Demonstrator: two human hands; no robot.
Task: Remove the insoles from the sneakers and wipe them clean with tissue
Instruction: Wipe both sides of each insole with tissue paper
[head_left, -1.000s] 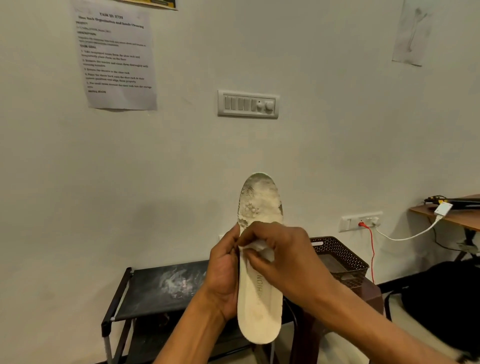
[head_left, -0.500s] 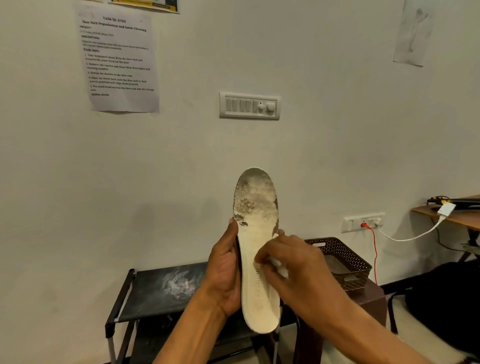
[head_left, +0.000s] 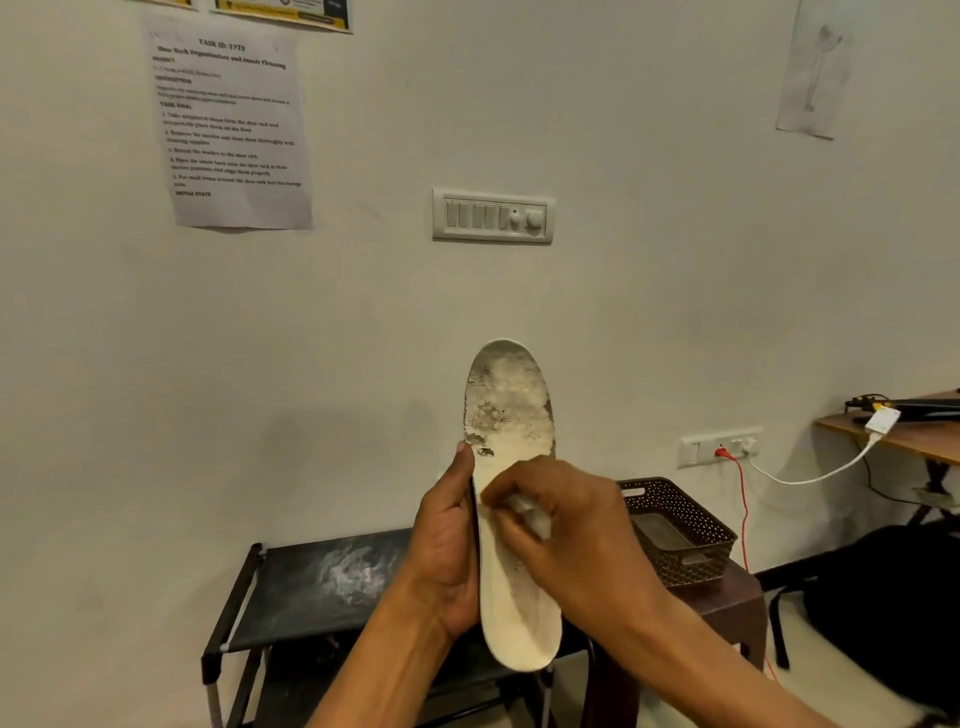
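Observation:
A cream insole (head_left: 511, 405) stands upright in front of me, toe end up and stained grey with dirt. My left hand (head_left: 448, 551) grips its left edge near the middle, thumb along the rim. My right hand (head_left: 566, 530) pinches a small wad of white tissue (head_left: 527, 512) and presses it against the insole's middle. The sneakers are not in view.
A black shoe rack (head_left: 291, 577) stands low against the wall. To its right a dark perforated basket (head_left: 691, 525) sits on a brown stool (head_left: 727, 603). A red cable (head_left: 744, 514) hangs from a wall socket. A wooden desk (head_left: 898, 431) and black bag (head_left: 893, 603) are at far right.
The right hand with the tissue slid down the insole from under the dirty toe area, then back up a little towards the middle. The left hand kept its grip.

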